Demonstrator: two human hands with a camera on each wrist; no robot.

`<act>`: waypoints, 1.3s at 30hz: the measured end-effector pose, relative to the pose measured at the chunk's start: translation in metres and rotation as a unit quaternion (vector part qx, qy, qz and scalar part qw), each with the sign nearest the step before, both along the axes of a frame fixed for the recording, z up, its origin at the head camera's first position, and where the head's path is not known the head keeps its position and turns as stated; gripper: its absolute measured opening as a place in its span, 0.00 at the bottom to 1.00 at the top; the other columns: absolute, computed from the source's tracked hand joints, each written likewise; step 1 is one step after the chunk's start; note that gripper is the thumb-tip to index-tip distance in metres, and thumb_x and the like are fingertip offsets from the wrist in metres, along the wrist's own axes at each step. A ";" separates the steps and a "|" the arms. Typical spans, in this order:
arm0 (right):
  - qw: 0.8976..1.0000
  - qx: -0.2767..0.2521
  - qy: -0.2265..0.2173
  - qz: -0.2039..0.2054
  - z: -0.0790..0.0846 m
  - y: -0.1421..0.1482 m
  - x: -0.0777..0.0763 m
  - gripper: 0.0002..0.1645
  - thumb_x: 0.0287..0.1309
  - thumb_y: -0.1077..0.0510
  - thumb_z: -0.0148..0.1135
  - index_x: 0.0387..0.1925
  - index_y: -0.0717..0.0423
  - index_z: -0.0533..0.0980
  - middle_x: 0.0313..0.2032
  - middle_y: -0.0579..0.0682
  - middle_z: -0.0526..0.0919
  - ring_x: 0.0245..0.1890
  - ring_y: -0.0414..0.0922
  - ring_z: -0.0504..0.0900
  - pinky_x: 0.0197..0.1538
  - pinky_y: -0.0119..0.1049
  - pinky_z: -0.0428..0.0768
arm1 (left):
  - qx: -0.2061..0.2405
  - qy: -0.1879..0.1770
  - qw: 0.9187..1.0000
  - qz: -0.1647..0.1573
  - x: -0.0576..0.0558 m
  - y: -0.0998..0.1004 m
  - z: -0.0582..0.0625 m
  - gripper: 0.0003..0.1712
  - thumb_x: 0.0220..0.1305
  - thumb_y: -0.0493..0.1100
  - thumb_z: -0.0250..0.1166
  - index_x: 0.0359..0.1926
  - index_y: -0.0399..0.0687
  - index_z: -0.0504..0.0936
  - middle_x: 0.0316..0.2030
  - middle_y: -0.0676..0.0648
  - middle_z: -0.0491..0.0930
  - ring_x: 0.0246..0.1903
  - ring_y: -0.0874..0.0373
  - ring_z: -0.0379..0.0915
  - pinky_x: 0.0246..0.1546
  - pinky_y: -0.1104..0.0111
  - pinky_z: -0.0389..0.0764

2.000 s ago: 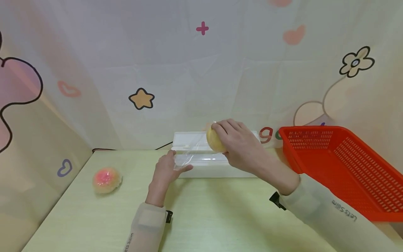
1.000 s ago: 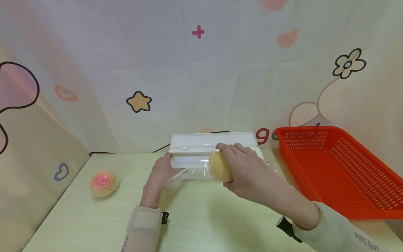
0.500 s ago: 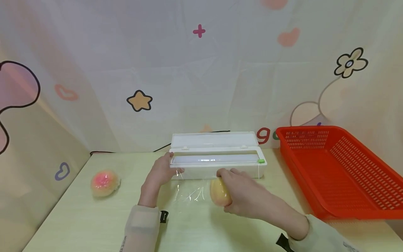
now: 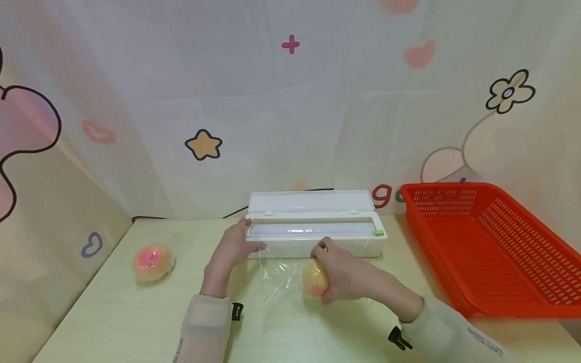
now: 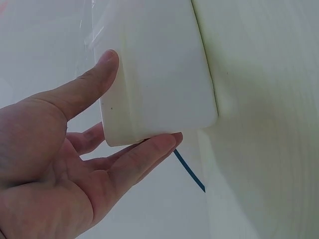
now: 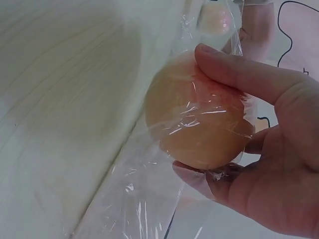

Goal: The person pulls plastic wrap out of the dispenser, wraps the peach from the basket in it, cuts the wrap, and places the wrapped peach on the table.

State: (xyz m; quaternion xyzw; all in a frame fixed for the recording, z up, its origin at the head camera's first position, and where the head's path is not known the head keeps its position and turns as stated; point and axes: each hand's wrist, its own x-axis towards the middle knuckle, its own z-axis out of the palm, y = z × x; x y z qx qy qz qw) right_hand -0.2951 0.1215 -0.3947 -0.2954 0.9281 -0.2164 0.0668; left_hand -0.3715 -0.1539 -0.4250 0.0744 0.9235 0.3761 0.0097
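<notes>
A long white cling film dispenser (image 4: 299, 248) stands at the back of the table with its lid up and a film roll inside. My left hand (image 4: 232, 246) holds its left end; in the left wrist view the thumb lies on the front face and the fingers (image 5: 149, 154) reach round the end. Just in front of the box, my right hand (image 4: 347, 275) grips a yellow-pink peach (image 4: 316, 278), thumb and fingers round it. Clear cling film (image 4: 281, 276) stretches from the box to the peach and covers it, as the right wrist view shows.
A film-wrapped pink and yellow peach (image 4: 153, 262) sits at the table's left. On the right stands a red plastic basket (image 4: 522, 311) with slotted walls. A patterned curtain (image 4: 254, 111) hangs behind the table. On the dispenser's right end is a small green slider (image 4: 379, 233).
My right hand has brought the peach from over the dispenser forward and down towards the table, drawing film out over the front edge. My left hand has stayed at the dispenser's left end.
</notes>
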 end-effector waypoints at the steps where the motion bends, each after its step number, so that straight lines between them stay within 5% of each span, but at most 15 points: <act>1: 1.000 -0.002 -0.006 -0.005 0.000 0.000 -0.001 0.42 0.32 0.61 0.87 0.51 0.59 0.72 0.51 0.52 0.67 0.41 0.45 0.75 0.43 0.41 0.81 | 0.000 0.000 1.000 0.000 0.000 0.000 0.000 0.46 0.61 0.42 0.77 0.71 0.26 0.63 0.63 0.25 0.71 0.62 0.34 0.69 0.62 0.45 0.71; 10: 0.998 0.043 0.047 -0.021 -0.005 -0.004 -0.011 0.42 0.30 0.55 0.90 0.52 0.58 0.80 0.49 0.50 0.71 0.53 0.51 0.68 0.54 0.56 0.67 | -0.001 -0.006 1.000 0.000 -0.002 0.000 -0.001 0.47 0.61 0.42 0.76 0.72 0.26 0.62 0.64 0.26 0.71 0.62 0.34 0.69 0.62 0.44 0.70; 17: 0.995 0.059 0.078 -0.020 -0.011 -0.002 -0.018 0.56 0.35 0.55 0.89 0.67 0.60 0.69 0.53 0.52 0.76 0.55 0.52 0.73 0.57 0.56 0.71 | 0.002 -0.013 1.000 0.004 -0.002 0.000 0.000 0.47 0.62 0.42 0.76 0.73 0.27 0.61 0.64 0.26 0.71 0.61 0.36 0.69 0.62 0.44 0.70; 27: 0.989 0.044 0.142 -0.010 -0.019 0.001 -0.021 0.39 0.43 0.52 0.85 0.55 0.59 0.73 0.49 0.53 0.78 0.50 0.53 0.76 0.53 0.50 0.80 | -0.003 -0.011 1.000 0.005 -0.002 0.000 0.000 0.47 0.62 0.43 0.76 0.72 0.27 0.62 0.64 0.27 0.71 0.59 0.37 0.70 0.61 0.45 0.71; 34: 0.974 0.060 0.217 -0.020 -0.030 -0.001 -0.021 0.38 0.43 0.52 0.84 0.54 0.58 0.76 0.62 0.60 0.72 0.63 0.58 0.69 0.61 0.57 0.74 | -0.004 -0.003 1.000 -0.001 -0.001 0.000 0.000 0.46 0.62 0.43 0.75 0.72 0.26 0.61 0.64 0.26 0.71 0.61 0.36 0.70 0.62 0.44 0.71; 39: 0.959 0.067 0.276 -0.020 -0.031 0.000 -0.019 0.39 0.42 0.49 0.83 0.56 0.56 0.77 0.60 0.58 0.74 0.62 0.58 0.71 0.58 0.59 0.72 | -0.005 -0.007 1.000 0.000 -0.002 0.000 -0.001 0.46 0.63 0.43 0.75 0.72 0.26 0.61 0.64 0.26 0.71 0.61 0.36 0.70 0.62 0.44 0.71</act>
